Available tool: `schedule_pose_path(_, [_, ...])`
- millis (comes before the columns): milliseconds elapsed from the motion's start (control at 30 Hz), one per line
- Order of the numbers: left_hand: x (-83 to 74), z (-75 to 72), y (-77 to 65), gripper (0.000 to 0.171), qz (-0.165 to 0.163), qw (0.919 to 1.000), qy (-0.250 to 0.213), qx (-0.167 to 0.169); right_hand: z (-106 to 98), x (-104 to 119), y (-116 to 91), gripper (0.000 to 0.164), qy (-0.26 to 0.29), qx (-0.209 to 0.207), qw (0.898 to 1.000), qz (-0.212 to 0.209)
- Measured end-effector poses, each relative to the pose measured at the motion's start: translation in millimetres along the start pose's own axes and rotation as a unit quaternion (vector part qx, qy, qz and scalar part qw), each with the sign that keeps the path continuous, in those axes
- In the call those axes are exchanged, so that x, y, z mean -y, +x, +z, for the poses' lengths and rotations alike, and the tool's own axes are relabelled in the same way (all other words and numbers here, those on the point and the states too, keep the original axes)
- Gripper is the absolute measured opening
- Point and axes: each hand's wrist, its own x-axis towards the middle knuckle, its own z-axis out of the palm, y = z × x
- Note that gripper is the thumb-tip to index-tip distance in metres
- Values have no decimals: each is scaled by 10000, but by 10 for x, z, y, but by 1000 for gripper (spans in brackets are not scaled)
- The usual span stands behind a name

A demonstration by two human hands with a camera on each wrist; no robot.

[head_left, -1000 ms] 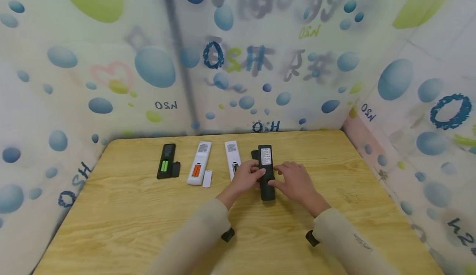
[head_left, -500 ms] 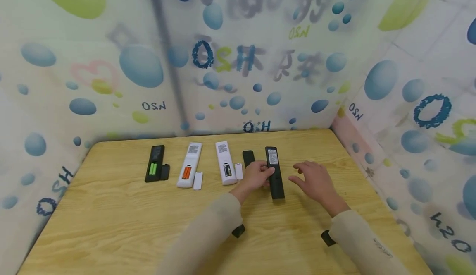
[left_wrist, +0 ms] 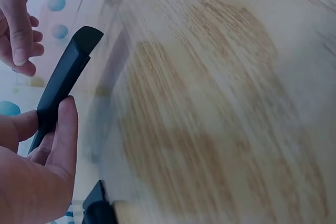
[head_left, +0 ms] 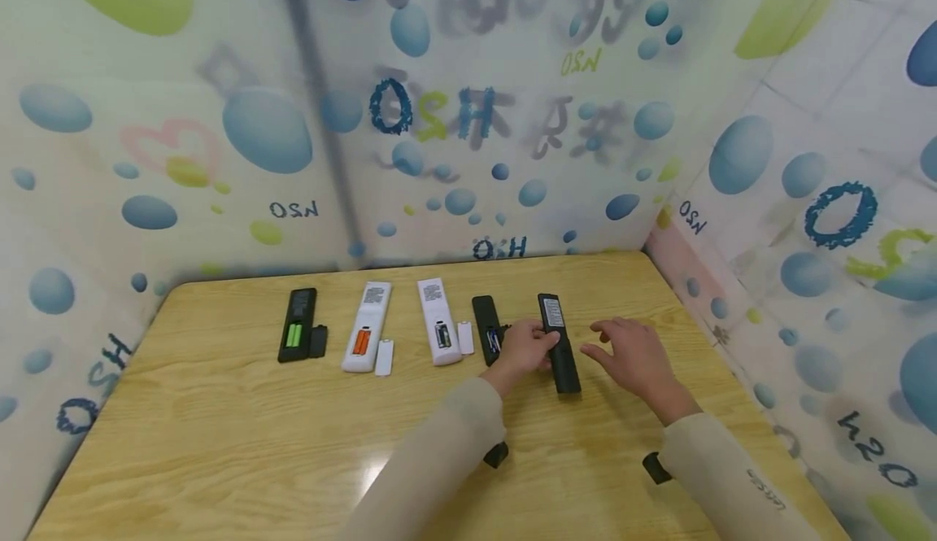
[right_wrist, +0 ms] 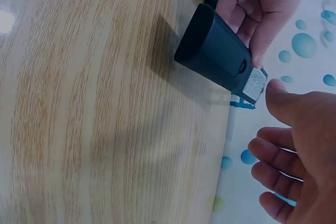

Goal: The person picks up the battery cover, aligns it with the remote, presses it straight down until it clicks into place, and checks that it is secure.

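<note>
My left hand [head_left: 521, 348] grips a black remote control [head_left: 562, 362] by its left side, thumb on the back face. That face is turned up and bears a white label, and its battery cover [right_wrist: 223, 53] is in place. In the right wrist view the remote's thick end is tilted above the table. My right hand [head_left: 635, 354] is a little to the right, apart from the remote, its fingers loosely bent around nothing. Left of my left hand lies a second black remote [head_left: 484, 313] with batteries in its bare compartment; the hand hides part of it.
Farther left on the wooden table [head_left: 241, 443] lie two white remotes [head_left: 437, 321] and another black remote [head_left: 298, 321], backs up with batteries showing. Loose covers [head_left: 384, 358] lie beside them. Patterned walls [head_left: 439, 199] rise behind and at the sides.
My right hand has let go of the black remote and drawn away to the right. My left hand has carried the remote rightward, uncovering more of the second black remote. The head view has shifted.
</note>
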Motion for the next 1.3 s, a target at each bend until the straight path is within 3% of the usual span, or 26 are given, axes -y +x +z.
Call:
schedule_pose_path(367, [120,15,70,37,-315,9991,163,-235,52,21,14,44,54,-7,9999,-105])
schedule_pose_path(767, [15,86,-18,51,-506,9987,-25,-50,95,31,28,43,155,53,9998,-78])
schedule_pose_path(1067, [-44,43,-108,56,-448,9975,542,-93,120,56,58,42,175,90,9998,-48])
schedule_pose_path(1300, [-95,-24,-171,59,-294,9889,1454,-42,128,92,75,41,152,-66,9996,-235])
